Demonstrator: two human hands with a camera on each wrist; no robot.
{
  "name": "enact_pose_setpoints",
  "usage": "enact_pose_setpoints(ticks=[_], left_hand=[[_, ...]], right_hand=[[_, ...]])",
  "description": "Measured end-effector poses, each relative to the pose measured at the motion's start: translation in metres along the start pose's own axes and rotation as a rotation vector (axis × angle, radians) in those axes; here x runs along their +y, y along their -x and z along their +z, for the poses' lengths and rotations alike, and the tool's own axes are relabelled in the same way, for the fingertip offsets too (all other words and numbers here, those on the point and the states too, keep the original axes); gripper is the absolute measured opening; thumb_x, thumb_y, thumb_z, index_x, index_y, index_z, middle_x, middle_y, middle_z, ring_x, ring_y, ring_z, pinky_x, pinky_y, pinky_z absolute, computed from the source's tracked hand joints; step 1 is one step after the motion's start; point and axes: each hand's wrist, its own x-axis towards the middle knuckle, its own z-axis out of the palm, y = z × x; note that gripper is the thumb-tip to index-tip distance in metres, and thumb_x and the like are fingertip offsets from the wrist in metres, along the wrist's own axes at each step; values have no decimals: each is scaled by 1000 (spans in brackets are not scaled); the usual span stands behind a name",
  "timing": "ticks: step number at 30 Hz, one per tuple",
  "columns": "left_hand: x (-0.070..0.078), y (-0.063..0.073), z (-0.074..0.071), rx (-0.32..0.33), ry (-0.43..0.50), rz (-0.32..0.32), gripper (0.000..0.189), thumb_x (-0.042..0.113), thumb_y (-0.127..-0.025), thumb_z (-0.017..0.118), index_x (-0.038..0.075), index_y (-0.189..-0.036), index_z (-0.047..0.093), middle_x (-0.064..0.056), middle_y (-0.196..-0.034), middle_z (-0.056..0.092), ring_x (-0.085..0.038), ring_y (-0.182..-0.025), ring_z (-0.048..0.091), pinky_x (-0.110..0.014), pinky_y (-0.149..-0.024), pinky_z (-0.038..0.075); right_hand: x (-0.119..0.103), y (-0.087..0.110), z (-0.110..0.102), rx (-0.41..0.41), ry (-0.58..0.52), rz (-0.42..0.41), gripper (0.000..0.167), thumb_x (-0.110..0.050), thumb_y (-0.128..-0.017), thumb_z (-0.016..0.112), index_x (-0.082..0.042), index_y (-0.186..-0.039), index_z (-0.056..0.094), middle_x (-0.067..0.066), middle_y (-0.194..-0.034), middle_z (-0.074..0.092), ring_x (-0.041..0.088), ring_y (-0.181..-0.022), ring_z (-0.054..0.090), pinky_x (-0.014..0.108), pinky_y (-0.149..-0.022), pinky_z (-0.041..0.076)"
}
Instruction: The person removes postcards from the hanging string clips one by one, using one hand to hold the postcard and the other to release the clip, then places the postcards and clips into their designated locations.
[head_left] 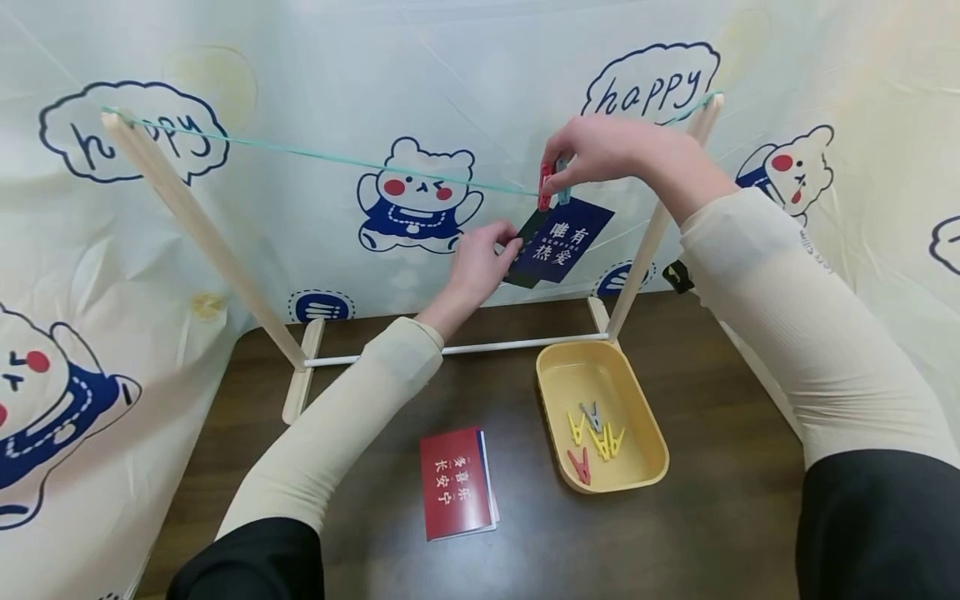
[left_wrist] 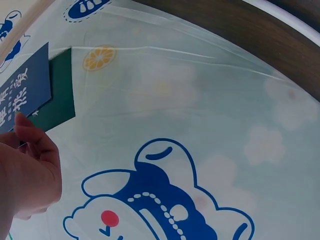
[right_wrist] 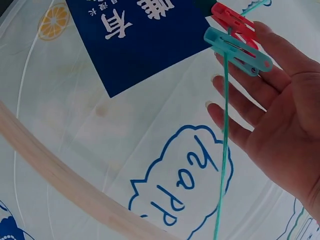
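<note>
My right hand (head_left: 600, 150) pinches a red clothespin (right_wrist: 232, 22) between thumb and fingers, at the teal cord (head_left: 300, 152). The red pin sits at the top corner of a dark green card (left_wrist: 62, 90). Right beside it, a light blue clothespin (right_wrist: 237, 50) is on the cord at the corner of a navy card (head_left: 566, 242) with white characters. That navy card hangs tilted and overlaps much of the green one. Lower down, my left hand (head_left: 480, 262) pinches the green card's left edge with thumb and index finger.
A wooden frame with two posts (head_left: 206, 242) carries the cord. On the dark table (head_left: 360, 517) lie a red card (head_left: 453, 483) over other cards and a yellow tray (head_left: 656, 450) with several clothespins (head_left: 600, 442). A printed cloth (head_left: 300, 67) hangs behind.
</note>
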Motion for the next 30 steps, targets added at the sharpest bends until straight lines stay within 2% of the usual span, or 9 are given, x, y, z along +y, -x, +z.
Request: enact_pose_setpoints(ticks=[4,12,20,30], left_hand=[[3,0,-5,4,63,15,16,18,-108,59,7,-108,71,-8,-101,73,-18,-65,68,-29,-63,57],[10,-1,-20,-20,88,33,16,17,-108,59,6,-108,71,-8,-100,71,-19,-69,66,-31,-66,58],[4,2,-22,-32,86,43,15,15,-107,59,6,-104,71,-9,-100,72,-20,-68,67,-32,-66,58],[-5,8,-25,-33,66,32,14,14,-107,60,5,-104,71,-9,-98,72,-21,-66,68,-31,-64,56]], right_hand=[[2,2,-2,38,-34,-27,37,-41,-103,64,-8,-119,72,14,-126,68,29,-116,60,46,-98,47],[5,5,-5,143,-60,-62,36,-42,-100,69,-10,-114,78,13,-122,74,29,-116,61,52,-106,46],[11,6,2,213,-68,-88,34,-41,-100,70,-11,-110,82,12,-115,77,26,-107,63,42,-94,48],[13,5,4,268,-75,-104,34,-41,-102,67,-13,-111,82,11,-116,77,24,-106,64,37,-91,46]])
